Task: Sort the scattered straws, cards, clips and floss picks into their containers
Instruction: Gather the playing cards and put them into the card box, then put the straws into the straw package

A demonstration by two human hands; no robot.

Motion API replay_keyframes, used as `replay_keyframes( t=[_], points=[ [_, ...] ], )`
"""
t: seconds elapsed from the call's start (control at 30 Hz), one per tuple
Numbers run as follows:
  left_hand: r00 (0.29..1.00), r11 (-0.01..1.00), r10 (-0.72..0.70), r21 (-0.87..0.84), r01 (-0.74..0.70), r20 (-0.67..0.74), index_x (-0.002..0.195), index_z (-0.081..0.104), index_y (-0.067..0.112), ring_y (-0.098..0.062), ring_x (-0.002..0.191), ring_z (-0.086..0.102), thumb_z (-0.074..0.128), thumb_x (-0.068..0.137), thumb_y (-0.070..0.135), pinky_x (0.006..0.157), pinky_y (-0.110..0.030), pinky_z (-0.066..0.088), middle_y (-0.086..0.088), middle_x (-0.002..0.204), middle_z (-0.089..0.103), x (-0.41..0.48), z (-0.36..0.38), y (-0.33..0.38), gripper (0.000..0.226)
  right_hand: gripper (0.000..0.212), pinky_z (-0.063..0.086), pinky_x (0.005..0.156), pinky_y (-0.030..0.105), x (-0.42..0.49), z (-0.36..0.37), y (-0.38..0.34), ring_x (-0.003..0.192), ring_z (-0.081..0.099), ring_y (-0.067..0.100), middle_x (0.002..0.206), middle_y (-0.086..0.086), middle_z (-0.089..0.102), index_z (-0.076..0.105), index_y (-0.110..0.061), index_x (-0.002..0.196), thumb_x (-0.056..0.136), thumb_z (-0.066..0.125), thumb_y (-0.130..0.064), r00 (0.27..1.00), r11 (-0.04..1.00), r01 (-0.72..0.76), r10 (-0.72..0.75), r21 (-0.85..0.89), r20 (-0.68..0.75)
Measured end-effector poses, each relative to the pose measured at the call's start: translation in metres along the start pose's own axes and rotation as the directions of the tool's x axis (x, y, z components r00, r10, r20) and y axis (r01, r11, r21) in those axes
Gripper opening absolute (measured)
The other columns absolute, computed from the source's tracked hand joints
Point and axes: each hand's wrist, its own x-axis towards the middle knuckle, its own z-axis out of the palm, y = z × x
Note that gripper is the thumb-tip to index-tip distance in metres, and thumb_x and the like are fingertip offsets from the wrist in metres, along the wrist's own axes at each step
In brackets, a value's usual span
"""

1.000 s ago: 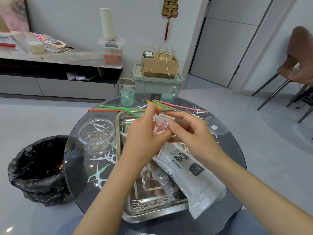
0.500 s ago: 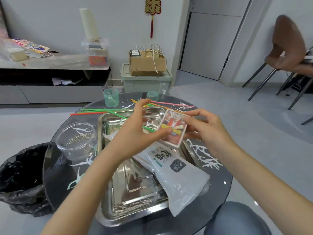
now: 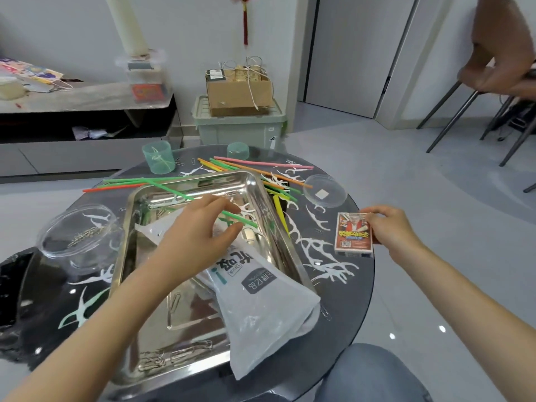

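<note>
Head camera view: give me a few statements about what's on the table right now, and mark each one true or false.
1. The right hand holds the card box to the right of the metal tray. True.
2. The clear jar holds straws. False: it holds paper clips.
3. A white plastic bag lies in the tray. True.
4. The straws stand gathered in the green cup. False: they lie loose on the table and across the tray's rim.
5. The left hand is over the tray. True.
</note>
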Motion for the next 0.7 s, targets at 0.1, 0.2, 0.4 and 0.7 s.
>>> replay_keyframes(
  t=[0.1, 0.2, 0.4, 0.7],
  points=[
    [0.999, 0.999, -0.034, 0.025, 0.033, 0.033, 0.115, 0.061, 0.021, -0.014, 0.117, 0.048, 0.058, 0.091, 0.031, 0.099, -0.030, 0.037, 0.005, 0.123, 0.056, 0.001, 0.002, -0.006, 0.027, 0.020, 0.048, 0.061, 0.025, 0.009, 0.008, 0.004, 0.071, 0.064, 0.018, 0.101, 0.012, 0.068, 0.064, -0.017, 0.100, 0.097, 0.045, -0.013, 0.997, 0.996, 0.068, -0.069, -0.065, -0.017],
    [0.997, 0.997, -0.062, 0.038, 0.060, 0.044, 0.115, 0.061, 0.023, -0.015, 0.118, 0.047, 0.057, 0.090, 0.032, 0.100, -0.031, 0.037, 0.005, 0.123, 0.056, 0.001, 0.002, -0.011, 0.026, 0.021, 0.045, 0.060, 0.022, 0.011, 0.012, 0.005, 0.073, 0.062, 0.014, 0.103, 0.008, 0.068, 0.067, -0.021, 0.105, 0.096, 0.048, -0.019, 0.985, 0.972, 0.165, -0.172, -0.169, -0.031],
    [0.993, 0.994, -0.099, 0.046, 0.096, 0.071, 0.111, 0.061, 0.023, -0.014, 0.111, 0.049, 0.058, 0.090, 0.032, 0.095, -0.033, 0.041, 0.005, 0.116, 0.057, 0.000, 0.001, -0.019, 0.023, 0.031, 0.049, 0.090, 0.035, -0.005, 0.011, -0.001, 0.100, 0.062, 0.023, 0.113, 0.009, 0.068, 0.063, -0.016, 0.122, 0.092, 0.057, -0.019, 0.955, 0.890, 0.285, -0.295, -0.355, 0.028],
    [0.985, 0.977, -0.166, 0.148, 0.156, 0.053, 0.121, 0.057, 0.019, -0.020, 0.116, 0.049, 0.052, 0.094, 0.030, 0.098, -0.039, 0.041, 0.001, 0.125, 0.058, -0.008, -0.027, -0.039, 0.030, 0.023, 0.038, 0.072, 0.000, -0.072, 0.073, -0.072, 0.082, 0.058, -0.001, 0.098, -0.005, 0.069, 0.070, -0.017, 0.110, 0.088, 0.063, -0.015, 0.685, 0.622, 0.724, -0.595, -0.298, 0.421]
  ],
)
